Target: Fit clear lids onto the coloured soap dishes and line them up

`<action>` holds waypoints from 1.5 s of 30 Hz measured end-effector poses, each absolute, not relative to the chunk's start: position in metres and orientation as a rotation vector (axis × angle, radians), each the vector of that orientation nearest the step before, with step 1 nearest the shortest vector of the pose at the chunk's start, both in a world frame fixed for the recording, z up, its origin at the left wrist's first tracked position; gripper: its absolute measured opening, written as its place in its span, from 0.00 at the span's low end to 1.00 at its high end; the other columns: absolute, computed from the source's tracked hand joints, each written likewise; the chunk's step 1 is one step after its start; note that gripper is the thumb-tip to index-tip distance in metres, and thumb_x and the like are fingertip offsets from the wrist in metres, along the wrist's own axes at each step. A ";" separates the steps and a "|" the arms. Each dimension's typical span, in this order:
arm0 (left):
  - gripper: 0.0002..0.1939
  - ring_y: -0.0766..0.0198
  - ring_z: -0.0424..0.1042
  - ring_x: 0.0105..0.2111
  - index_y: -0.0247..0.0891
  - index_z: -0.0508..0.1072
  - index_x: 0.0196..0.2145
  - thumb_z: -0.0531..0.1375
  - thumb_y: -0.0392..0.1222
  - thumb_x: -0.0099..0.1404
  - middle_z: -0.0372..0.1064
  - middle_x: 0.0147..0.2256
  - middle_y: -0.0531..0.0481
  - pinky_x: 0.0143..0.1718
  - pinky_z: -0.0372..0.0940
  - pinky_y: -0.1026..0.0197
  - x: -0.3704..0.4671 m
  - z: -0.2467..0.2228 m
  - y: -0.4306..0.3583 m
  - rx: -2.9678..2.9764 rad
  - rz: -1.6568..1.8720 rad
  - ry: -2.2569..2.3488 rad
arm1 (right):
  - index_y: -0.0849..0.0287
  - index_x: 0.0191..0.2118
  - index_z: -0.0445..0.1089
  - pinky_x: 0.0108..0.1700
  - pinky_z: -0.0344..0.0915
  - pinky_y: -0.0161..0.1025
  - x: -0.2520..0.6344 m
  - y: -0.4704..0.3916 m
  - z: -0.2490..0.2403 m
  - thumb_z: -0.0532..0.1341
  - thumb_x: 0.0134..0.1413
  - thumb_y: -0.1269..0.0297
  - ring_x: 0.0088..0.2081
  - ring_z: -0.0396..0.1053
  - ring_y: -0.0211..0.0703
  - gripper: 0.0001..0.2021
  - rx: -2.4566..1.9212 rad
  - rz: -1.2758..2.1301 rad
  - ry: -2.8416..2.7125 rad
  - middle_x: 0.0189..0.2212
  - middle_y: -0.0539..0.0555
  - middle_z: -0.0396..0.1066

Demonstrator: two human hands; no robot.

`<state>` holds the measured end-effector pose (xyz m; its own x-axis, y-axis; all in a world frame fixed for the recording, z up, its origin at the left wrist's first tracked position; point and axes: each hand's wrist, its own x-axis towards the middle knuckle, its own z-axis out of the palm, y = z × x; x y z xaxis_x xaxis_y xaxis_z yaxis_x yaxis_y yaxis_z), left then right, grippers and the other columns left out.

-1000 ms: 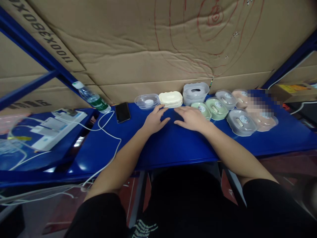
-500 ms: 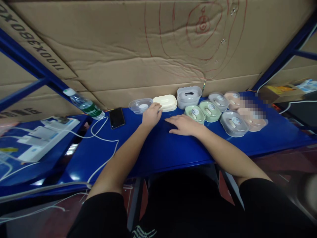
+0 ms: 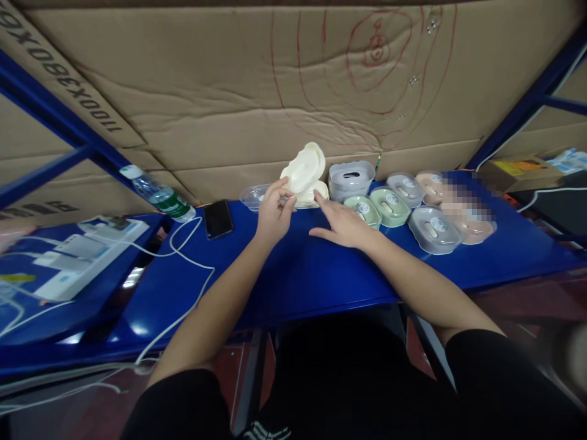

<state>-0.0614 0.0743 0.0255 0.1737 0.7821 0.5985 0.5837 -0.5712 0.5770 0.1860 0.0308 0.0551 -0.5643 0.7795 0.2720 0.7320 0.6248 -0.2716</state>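
Pinched at its lower left edge, a cream plastic tray (image 3: 304,168) with a wavy rim is held up and tilted by my left hand (image 3: 275,211). Below it lies a stack of similar cream trays (image 3: 316,198), partly covered by the raised one. My right hand (image 3: 342,220) is open, thumb apart from the fingers, fingertips close to the stack's right side; whether they touch it I cannot tell. Behind my left hand sits a clear plastic lid (image 3: 251,197), partly hidden. A stack of grey trays (image 3: 352,177) stands right of the cream ones.
Lidded soap-box-like cases stand to the right: green (image 3: 389,206), grey (image 3: 435,231) and pink (image 3: 474,229). On the left are a phone (image 3: 218,219), a leaning water bottle (image 3: 160,197), a white cable (image 3: 192,260) and a power strip (image 3: 92,256). Cardboard (image 3: 206,122) walls the back of the blue table (image 3: 321,278).
My left hand has lifted one cream tray off the stack and tipped it up. My right hand has raised its fingers and shifted slightly towards the stack.
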 end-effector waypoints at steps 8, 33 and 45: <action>0.22 0.59 0.85 0.33 0.42 0.71 0.53 0.61 0.63 0.80 0.84 0.45 0.42 0.36 0.80 0.53 -0.040 0.014 0.030 1.966 0.901 0.824 | 0.57 0.87 0.26 0.82 0.53 0.63 0.194 0.037 0.053 0.57 0.74 0.34 0.85 0.44 0.66 0.55 -1.127 0.175 -2.283 0.85 0.67 0.44; 0.13 0.64 0.75 0.31 0.40 0.85 0.49 0.64 0.49 0.78 0.81 0.58 0.42 0.46 0.77 0.53 -0.098 0.010 0.080 2.426 1.198 1.578 | 0.57 0.78 0.67 0.78 0.57 0.67 0.192 0.040 0.046 0.71 0.65 0.39 0.78 0.62 0.68 0.43 -1.043 0.321 -2.715 0.78 0.67 0.66; 0.44 0.39 0.76 0.66 0.44 0.77 0.69 0.75 0.69 0.63 0.78 0.66 0.39 0.71 0.66 0.39 -0.066 0.009 0.054 2.700 0.387 1.033 | 0.58 0.69 0.77 0.75 0.54 0.77 0.273 0.078 0.062 0.57 0.77 0.58 0.78 0.58 0.76 0.24 -1.875 -0.245 -1.972 0.77 0.67 0.65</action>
